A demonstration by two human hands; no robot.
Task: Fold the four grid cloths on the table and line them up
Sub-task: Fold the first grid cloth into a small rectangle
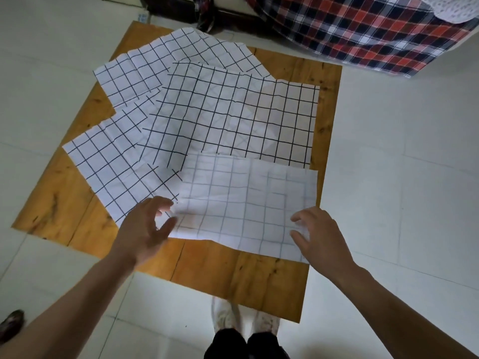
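Now, nearest grid cloth [246,203] lies on wooden bench [220,275], faint side up, folded once, long side going left to right. Other grid cloths [228,112] fan out flat behind it, not folded yet. Your left hand [147,229] at cloth's left edge, fingers spread apart, thumb near edge, holding nothing for sure. Your right hand [318,234] on right end, fingers loose and apart, resting on cloth. Both hands equally near. Next fold likely brings one short end across to other.
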